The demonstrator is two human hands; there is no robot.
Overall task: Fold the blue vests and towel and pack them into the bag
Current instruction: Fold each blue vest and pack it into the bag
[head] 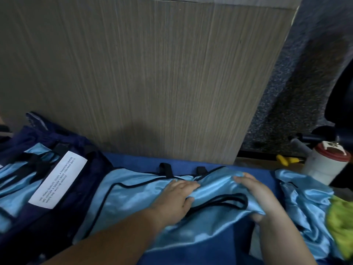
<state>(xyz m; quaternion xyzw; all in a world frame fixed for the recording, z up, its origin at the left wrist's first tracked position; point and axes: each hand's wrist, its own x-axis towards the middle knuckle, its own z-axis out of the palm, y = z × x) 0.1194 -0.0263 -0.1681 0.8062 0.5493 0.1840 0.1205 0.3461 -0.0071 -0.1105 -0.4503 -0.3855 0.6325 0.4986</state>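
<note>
A shiny light-blue vest with black trim lies spread on a dark blue surface in the lower middle. My left hand presses flat on its upper middle, fingers straight. My right hand grips a bunched fold of the same vest, thumb under the cloth. At the left a navy bag with a white printed label lies open, with light-blue cloth and black straps inside. Another light-blue vest lies crumpled at the right, beside a yellow-green cloth at the frame's edge.
A tall wood-grain panel stands right behind the work surface. At the right rear are a white bottle with a red cap, a small yellow object and a dark chair base on speckled floor.
</note>
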